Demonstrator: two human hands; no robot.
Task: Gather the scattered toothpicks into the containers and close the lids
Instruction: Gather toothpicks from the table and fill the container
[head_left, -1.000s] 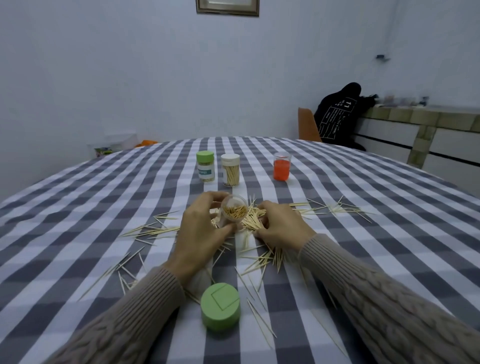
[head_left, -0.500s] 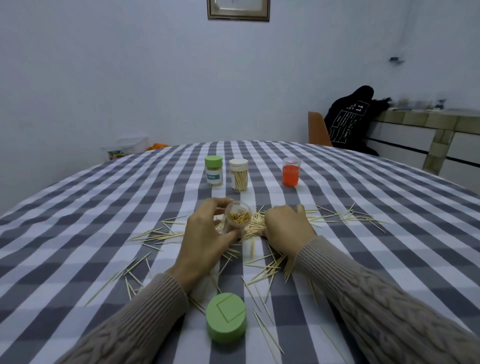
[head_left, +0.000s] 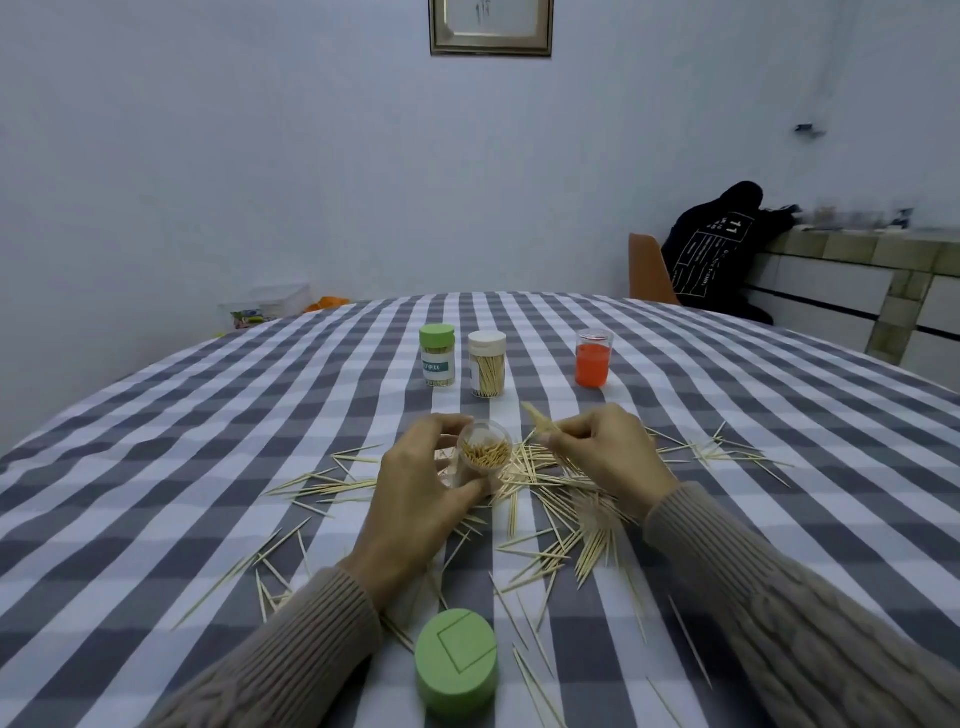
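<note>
Your open container (head_left: 484, 453) sits tilted in your left hand (head_left: 423, 491), mouth toward you, partly filled with toothpicks; the fingers curl around its clear wall. Just to its right, your right hand (head_left: 608, 454) pinches a small bundle of toothpicks (head_left: 542, 423), tips pointing up and left, raised above the cloth and near the container's mouth but not in it.

Four containers show in all: the one you hold, plus three standing in a row farther back: a green-lidded jar (head_left: 438, 356), a white-lidded jar (head_left: 487, 364) beside it, and an orange cup (head_left: 593, 358) well to the right. One loose green lid (head_left: 457, 665) rests close to you, between your sleeves.

The scattered toothpicks (head_left: 545, 525) are too many to count; they lie thickest beneath and between your hands, with thinner sprays out left and right on the checked tablecloth (head_left: 208, 441). Beyond the table, a chair with a black garment (head_left: 717, 249) stands by the wall.
</note>
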